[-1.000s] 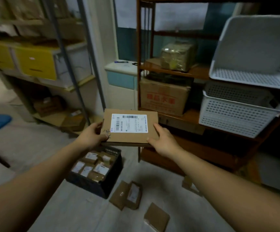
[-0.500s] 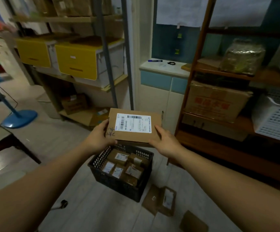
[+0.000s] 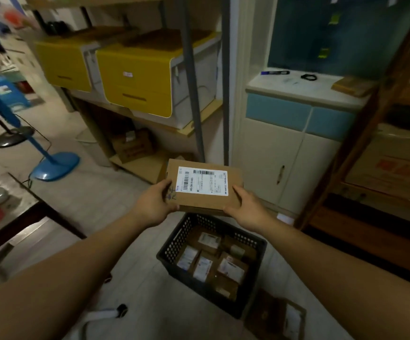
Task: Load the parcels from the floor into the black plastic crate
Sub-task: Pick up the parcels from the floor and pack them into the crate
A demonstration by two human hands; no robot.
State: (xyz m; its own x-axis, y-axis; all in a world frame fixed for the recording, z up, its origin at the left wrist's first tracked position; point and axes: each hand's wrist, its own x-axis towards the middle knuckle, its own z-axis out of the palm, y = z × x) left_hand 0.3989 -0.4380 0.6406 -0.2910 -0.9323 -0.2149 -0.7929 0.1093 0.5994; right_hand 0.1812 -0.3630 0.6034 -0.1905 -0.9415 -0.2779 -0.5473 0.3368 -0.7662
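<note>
View from a head camera looking down at two bare arms in a dim storeroom. A flat brown cardboard parcel (image 3: 204, 186) is held level in the air between the left hand (image 3: 153, 204) and the right hand (image 3: 247, 208). The fingers (image 3: 166, 190) of both hands are clamped on its short ends, thumbs on top. Its long axis runs left to right.

The black plastic crate (image 3: 179, 241) stands on the floor (image 3: 125, 285) almost straight below the parcel, slightly nearer the person and about midway between the hands. Several smaller labelled parcels (image 3: 209, 263) already lie inside it. The move called for looks like a straight lowering. Two more parcels (image 3: 280, 315) lie on the floor just beside the crate's right corner.

The white shipping label (image 3: 202, 180) on the held parcel shows barcodes and small print, too fine to read with confidence. Blue pen scribble sits beside the left thumb.
</note>
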